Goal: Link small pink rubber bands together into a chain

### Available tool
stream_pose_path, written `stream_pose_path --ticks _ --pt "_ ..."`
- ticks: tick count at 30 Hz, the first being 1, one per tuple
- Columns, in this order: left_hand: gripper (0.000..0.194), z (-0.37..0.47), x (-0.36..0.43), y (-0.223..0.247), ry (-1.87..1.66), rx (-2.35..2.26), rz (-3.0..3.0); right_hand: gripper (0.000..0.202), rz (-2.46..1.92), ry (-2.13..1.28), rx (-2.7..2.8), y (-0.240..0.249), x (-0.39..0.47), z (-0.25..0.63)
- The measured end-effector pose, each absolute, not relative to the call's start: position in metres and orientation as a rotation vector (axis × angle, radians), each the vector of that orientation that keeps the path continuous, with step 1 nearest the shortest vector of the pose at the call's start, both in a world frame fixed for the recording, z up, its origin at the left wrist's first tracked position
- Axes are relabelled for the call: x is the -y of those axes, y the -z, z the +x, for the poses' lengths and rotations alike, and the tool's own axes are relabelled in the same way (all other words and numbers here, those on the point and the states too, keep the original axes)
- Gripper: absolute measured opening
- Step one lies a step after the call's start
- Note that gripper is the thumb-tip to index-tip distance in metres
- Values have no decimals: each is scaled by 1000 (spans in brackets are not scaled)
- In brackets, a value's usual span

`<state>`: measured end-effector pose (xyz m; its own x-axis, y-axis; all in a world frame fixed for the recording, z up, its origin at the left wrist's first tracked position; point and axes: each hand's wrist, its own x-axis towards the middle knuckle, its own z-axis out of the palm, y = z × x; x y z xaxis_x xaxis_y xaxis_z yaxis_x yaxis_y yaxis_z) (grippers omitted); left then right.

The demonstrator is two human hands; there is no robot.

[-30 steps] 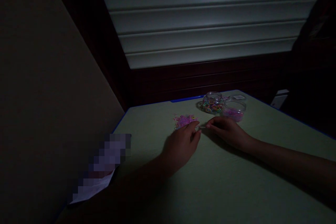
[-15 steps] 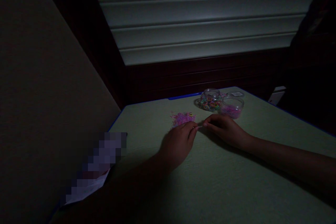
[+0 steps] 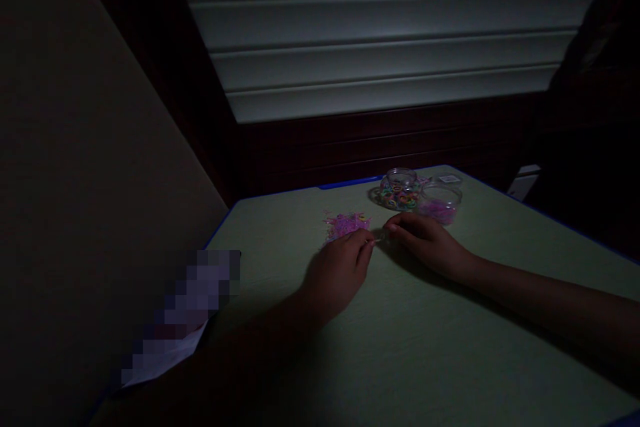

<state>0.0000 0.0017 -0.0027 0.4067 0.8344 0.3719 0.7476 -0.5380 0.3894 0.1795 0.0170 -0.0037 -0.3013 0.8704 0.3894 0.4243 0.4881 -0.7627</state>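
In the head view my left hand (image 3: 340, 270) pinches one end of a thin, pale elastic band (image 3: 379, 239) between thumb and forefinger. My right hand (image 3: 425, 240) is closed at the band's other end, and a small gap separates the two hands. The band is too small and dim to show its exact shape. Just behind my left hand, and partly hidden by it, lies a loose pile of small pink and purple elastic bands (image 3: 349, 223). Beyond my right hand is a clear tub of pink bands (image 3: 440, 208).
A clear round jar of coloured hair ties (image 3: 400, 193) stands beside the tub, near a clear lid (image 3: 449, 179). All rest on a pale green table (image 3: 400, 347) with a blue edge. A blurred-out item (image 3: 185, 320) lies at the left edge, by the wall.
The band between my fingertips now shows as a small loop near my right fingers, where it looked like a straight strand. My hands have drawn very slightly apart; the view has shifted a little.
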Motion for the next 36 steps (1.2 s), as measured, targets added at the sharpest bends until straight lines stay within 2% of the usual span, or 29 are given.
stream_pose_path --ticks 8,13,36 --pt "22 -1 -1 3 -827 -1407 2498 32 -1023 -698 1965 7 -15 180" --pt "21 -1 -1 2 -809 -1386 2503 21 -1021 -690 2002 4 -15 181" --pt "21 0 -1 3 -840 -1398 2465 20 -1110 -761 1909 4 -15 179"
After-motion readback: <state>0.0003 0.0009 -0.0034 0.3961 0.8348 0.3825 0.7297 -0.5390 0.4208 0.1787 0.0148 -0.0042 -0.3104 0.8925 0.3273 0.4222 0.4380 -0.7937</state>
